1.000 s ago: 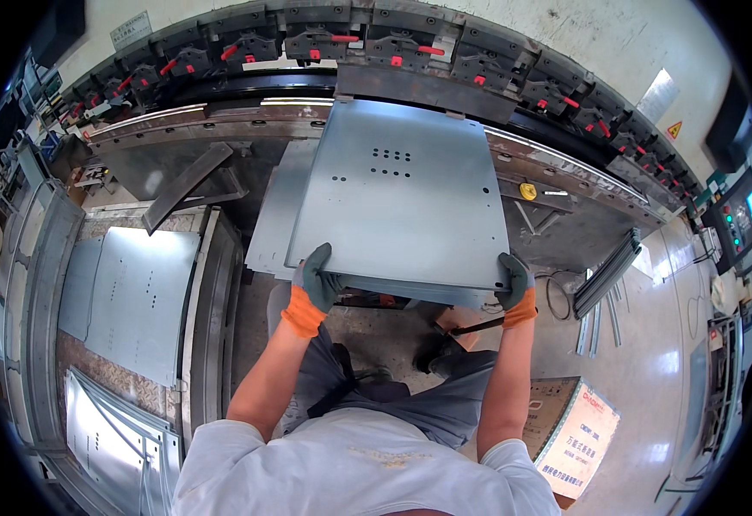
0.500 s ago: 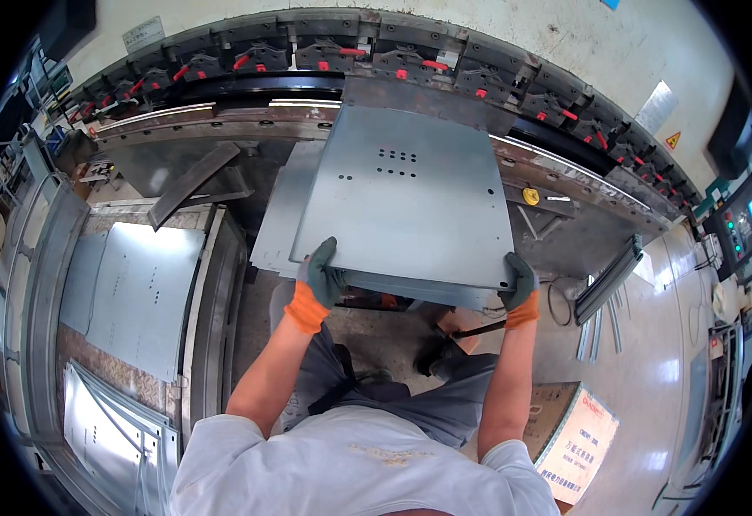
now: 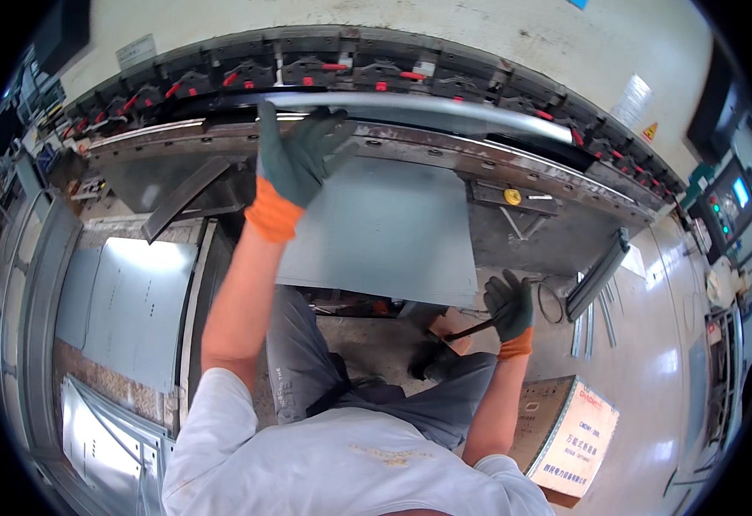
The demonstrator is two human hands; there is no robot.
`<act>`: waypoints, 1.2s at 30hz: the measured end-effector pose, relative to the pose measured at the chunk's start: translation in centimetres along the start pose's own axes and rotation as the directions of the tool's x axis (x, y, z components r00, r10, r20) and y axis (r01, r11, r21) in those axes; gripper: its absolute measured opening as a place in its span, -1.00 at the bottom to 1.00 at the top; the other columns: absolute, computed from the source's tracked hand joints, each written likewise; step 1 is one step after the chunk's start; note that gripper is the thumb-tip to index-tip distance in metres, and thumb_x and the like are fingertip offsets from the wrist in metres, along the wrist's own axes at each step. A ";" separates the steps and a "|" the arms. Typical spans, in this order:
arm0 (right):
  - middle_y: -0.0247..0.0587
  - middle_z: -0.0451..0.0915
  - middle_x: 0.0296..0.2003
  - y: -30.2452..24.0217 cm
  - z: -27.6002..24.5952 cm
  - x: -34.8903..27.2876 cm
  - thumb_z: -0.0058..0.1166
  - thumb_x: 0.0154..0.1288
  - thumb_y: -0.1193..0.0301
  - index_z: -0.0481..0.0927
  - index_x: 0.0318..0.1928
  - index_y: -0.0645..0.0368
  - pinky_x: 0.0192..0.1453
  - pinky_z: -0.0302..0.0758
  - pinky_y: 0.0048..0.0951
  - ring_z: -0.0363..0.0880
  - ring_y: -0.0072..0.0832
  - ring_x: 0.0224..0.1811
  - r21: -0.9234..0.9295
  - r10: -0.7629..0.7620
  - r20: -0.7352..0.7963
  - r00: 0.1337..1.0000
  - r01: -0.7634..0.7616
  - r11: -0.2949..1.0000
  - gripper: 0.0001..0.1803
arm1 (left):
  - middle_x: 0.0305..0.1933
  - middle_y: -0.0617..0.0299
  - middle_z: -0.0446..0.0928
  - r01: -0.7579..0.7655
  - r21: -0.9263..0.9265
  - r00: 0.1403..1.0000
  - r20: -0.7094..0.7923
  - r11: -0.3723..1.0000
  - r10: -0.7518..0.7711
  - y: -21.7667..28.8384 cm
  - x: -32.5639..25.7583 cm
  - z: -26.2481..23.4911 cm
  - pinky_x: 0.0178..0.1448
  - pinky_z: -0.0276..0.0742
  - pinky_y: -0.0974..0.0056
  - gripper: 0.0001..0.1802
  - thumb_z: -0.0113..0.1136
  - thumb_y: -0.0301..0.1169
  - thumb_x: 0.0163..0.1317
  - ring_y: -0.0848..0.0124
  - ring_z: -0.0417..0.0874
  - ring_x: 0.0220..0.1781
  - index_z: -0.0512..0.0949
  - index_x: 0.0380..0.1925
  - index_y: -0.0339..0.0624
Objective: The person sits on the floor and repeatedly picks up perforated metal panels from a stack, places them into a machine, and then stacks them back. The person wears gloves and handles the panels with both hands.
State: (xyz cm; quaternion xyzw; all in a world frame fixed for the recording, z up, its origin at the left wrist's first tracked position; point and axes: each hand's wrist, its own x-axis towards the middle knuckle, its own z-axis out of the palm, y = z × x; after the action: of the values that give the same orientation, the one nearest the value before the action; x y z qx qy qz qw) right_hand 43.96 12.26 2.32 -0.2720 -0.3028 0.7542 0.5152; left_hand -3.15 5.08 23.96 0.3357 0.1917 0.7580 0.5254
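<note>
My left hand (image 3: 300,155), in a dark green glove with an orange cuff, reaches forward with its fingers spread. It is at the left end of a bright, blurred metal sheet (image 3: 445,110), seen nearly edge-on along the press brake (image 3: 376,142); whether the palm touches it I cannot tell. My right hand (image 3: 509,305), gloved alike, is held back at the right with fingers apart and nothing in it. Between my hands lies a flat grey metal sheet (image 3: 385,228), in front of the machine bed, its near right corner close to my right hand.
Punched sheets (image 3: 139,310) lie on a rack at the left, with more sheets (image 3: 105,439) nearer me. A yellow tape measure (image 3: 512,197) rests on a ledge at the right. A printed box (image 3: 570,439) stands on the floor at lower right, and a control panel (image 3: 727,211) at far right.
The perforated sheet I held flat with both hands no longer lies face-up before me; a blurred edge shows at the machine. My left hand moved forward, and both hands opened.
</note>
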 end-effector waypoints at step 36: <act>0.05 0.66 0.03 7.8 2.1 -4.9 -0.06 0.59 0.09 0.46 0.27 0.20 0.09 0.66 -0.23 0.69 -0.17 0.04 -0.021 0.205 -0.136 0.969 -0.210 0.977 -0.51 | 0.29 -0.32 0.47 0.355 -0.214 0.930 0.175 0.910 -0.322 3.5 5.7 -5.3 0.37 0.56 -0.12 -0.34 0.14 -0.05 0.41 -0.22 0.54 0.31 0.40 0.26 -0.41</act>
State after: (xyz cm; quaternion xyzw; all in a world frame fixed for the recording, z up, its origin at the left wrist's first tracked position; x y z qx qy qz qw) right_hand 39.22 5.05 -1.53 -0.3610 -0.2507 0.7787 0.4476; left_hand -10.52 9.37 24.22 0.2813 0.1169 0.6482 0.6979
